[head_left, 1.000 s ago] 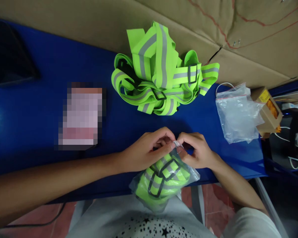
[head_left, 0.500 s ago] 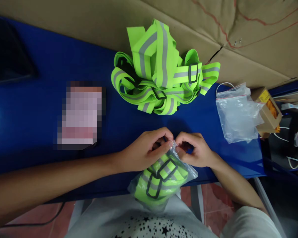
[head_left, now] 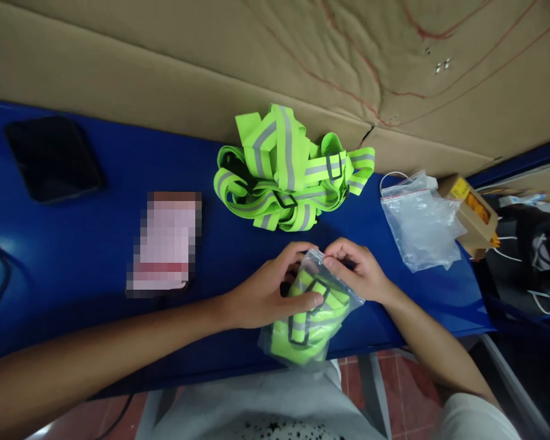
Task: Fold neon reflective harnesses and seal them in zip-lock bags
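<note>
Over the near edge of the table [head_left: 362, 223], the right hand [head_left: 355, 269] pinches the upper edge of a see-through zip bag [head_left: 312, 261] between thumb and fingers, which seems to keep the mouth strip taut. The left hand [head_left: 297, 278] closes on the same bag from the other side, its thumb flat across the front and its fingers up near the top corner, partly hidden; that grip probably steadies the load while the edge is handled. Inside sits a folded lime strap [head_left: 327, 319] with grey stripes and black buckles, bundled, it seems, so that it fits. The bag tilts, its bottom hanging toward the person's lap.

Beyond the hands, a loose heap of matching straps [head_left: 288, 159] lies toward the brown panel [head_left: 165, 73] at the back, perhaps to leave working room in front. More plastic bags [head_left: 419, 229] lie beside a small carton [head_left: 474, 214] on the right, handy for that hand. Off to the left are a pixelated flat object [head_left: 167, 241] (its face cannot be read) and a dark flat item [head_left: 52, 159], both well apart from the bag.
</note>
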{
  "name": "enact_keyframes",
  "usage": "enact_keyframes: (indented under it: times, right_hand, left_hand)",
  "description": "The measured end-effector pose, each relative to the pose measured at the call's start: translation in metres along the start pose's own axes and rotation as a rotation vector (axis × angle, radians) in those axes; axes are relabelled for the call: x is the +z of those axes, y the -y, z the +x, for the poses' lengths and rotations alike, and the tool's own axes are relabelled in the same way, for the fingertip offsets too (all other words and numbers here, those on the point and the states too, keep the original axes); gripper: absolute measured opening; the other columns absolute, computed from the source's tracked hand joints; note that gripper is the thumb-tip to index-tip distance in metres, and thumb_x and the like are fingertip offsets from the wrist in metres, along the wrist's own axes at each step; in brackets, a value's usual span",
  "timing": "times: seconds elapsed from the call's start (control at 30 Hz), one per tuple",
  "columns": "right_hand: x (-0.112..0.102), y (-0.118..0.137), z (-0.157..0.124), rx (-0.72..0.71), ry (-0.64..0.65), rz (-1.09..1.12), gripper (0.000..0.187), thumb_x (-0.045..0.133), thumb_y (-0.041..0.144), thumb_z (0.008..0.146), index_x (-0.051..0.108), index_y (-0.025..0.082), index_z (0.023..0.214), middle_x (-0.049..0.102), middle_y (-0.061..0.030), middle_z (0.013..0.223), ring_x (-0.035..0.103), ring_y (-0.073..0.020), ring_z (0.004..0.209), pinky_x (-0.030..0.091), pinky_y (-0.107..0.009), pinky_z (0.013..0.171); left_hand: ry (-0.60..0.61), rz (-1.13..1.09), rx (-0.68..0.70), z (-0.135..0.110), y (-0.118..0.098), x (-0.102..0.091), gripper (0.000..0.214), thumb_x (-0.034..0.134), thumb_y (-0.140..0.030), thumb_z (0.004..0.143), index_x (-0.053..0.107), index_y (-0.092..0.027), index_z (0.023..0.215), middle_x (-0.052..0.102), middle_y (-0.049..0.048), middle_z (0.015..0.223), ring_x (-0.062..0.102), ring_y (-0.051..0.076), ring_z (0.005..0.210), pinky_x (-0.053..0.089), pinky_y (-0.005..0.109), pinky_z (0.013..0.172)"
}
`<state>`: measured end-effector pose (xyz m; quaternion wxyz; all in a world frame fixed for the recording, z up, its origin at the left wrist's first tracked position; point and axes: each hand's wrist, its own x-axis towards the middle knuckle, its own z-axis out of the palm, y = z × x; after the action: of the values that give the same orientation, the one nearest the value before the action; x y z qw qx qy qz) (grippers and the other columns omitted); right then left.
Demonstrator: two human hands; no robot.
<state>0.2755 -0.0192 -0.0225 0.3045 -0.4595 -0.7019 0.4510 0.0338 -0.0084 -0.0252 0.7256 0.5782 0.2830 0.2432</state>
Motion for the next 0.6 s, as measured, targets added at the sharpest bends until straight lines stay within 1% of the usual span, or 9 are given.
enact_keyframes:
  times: [0.1, 0.13, 0.2, 0.27, 0.37, 0.43, 0.47, 0.53, 0.6]
  right_hand:
    - [-0.004, -0.001, 0.001, 0.027, -0.049, 0.064, 0.015, 0.064, 0.032, 0.100, 0.064, 0.018, 0.098, 0.064, 0.0028, 0.075, 0.054, -0.0063, 0.061, 0.042, -0.017, 0.057]
    - [-0.005, -0.001, 0.002, 0.030, -0.064, 0.079, 0.017, 0.065, 0.035, 0.100, 0.065, 0.018, 0.097, 0.063, 0.0028, 0.074, 0.054, -0.0064, 0.060, 0.042, -0.017, 0.056]
    - [-0.008, 0.000, 0.002, 0.051, -0.127, 0.107, 0.024, 0.066, 0.041, 0.098, 0.067, 0.017, 0.094, 0.063, 0.0023, 0.072, 0.053, -0.0070, 0.060, 0.043, -0.018, 0.056]
    - [-0.012, 0.000, 0.004, 0.077, -0.230, 0.136, 0.033, 0.065, 0.049, 0.098, 0.068, 0.017, 0.090, 0.062, 0.0012, 0.070, 0.054, -0.0083, 0.059, 0.044, -0.020, 0.056]
    - [-0.020, -0.006, 0.007, 0.085, -0.370, 0.189, 0.044, 0.058, 0.059, 0.099, 0.065, 0.018, 0.086, 0.058, 0.0012, 0.067, 0.052, -0.0090, 0.055, 0.043, -0.021, 0.051]
    - [-0.024, -0.012, 0.010, 0.087, -0.416, 0.223, 0.044, 0.055, 0.060, 0.099, 0.062, 0.018, 0.087, 0.056, 0.0021, 0.067, 0.049, -0.0087, 0.052, 0.041, -0.020, 0.046]
    - [-0.025, -0.016, 0.011, 0.095, -0.429, 0.238, 0.044, 0.055, 0.060, 0.100, 0.062, 0.018, 0.088, 0.055, 0.0024, 0.068, 0.048, -0.0085, 0.051, 0.039, -0.020, 0.045]
    - [-0.025, -0.022, 0.014, 0.112, -0.428, 0.253, 0.044, 0.055, 0.060, 0.099, 0.061, 0.018, 0.089, 0.054, 0.0027, 0.068, 0.047, -0.0085, 0.050, 0.038, -0.020, 0.043]
    - [-0.021, -0.026, 0.016, 0.122, -0.397, 0.245, 0.044, 0.056, 0.061, 0.098, 0.062, 0.018, 0.090, 0.054, 0.0025, 0.067, 0.048, -0.0085, 0.049, 0.038, -0.020, 0.043]
  left_hand:
    - [0.033, 0.019, -0.008, 0.000, 0.003, 0.002, 0.088, 0.083, -0.033, 0.081, 0.029, -0.027, 0.150, 0.064, 0.0140, 0.134, 0.068, 0.028, 0.119, 0.054, 0.049, 0.102]
    - [0.041, 0.032, -0.008, 0.000, 0.003, 0.003, 0.091, 0.083, -0.033, 0.080, 0.026, -0.027, 0.152, 0.064, 0.0143, 0.133, 0.069, 0.029, 0.117, 0.055, 0.050, 0.100]
    - [0.034, 0.090, -0.006, -0.001, 0.000, 0.005, 0.090, 0.081, -0.032, 0.082, 0.026, -0.027, 0.153, 0.067, 0.0137, 0.129, 0.071, 0.029, 0.112, 0.056, 0.050, 0.096]
    - [-0.004, 0.154, 0.017, -0.004, -0.010, 0.006, 0.083, 0.079, -0.031, 0.084, 0.029, -0.026, 0.151, 0.068, 0.0125, 0.126, 0.071, 0.028, 0.111, 0.056, 0.049, 0.097]
    - [-0.126, 0.170, 0.103, -0.012, -0.041, -0.003, 0.078, 0.080, -0.033, 0.085, 0.033, -0.029, 0.147, 0.069, 0.0095, 0.125, 0.071, 0.024, 0.109, 0.056, 0.041, 0.094]
    - [-0.284, 0.145, 0.184, -0.019, -0.066, -0.022, 0.073, 0.082, -0.035, 0.083, 0.036, -0.031, 0.140, 0.071, 0.0040, 0.116, 0.071, 0.019, 0.097, 0.057, 0.033, 0.083]
    - [-0.404, 0.124, 0.240, -0.023, -0.078, -0.036, 0.068, 0.083, -0.036, 0.082, 0.040, -0.031, 0.134, 0.071, 0.0003, 0.109, 0.070, 0.017, 0.090, 0.056, 0.031, 0.078]
    - [-0.645, 0.116, 0.353, -0.032, -0.097, -0.071, 0.063, 0.087, -0.034, 0.077, 0.046, -0.031, 0.125, 0.072, -0.0047, 0.106, 0.068, 0.014, 0.087, 0.055, 0.029, 0.077]
    - [-0.866, 0.189, 0.419, -0.039, -0.106, -0.113, 0.058, 0.085, -0.036, 0.079, 0.048, -0.032, 0.124, 0.072, -0.0083, 0.103, 0.067, 0.014, 0.090, 0.053, 0.029, 0.077]
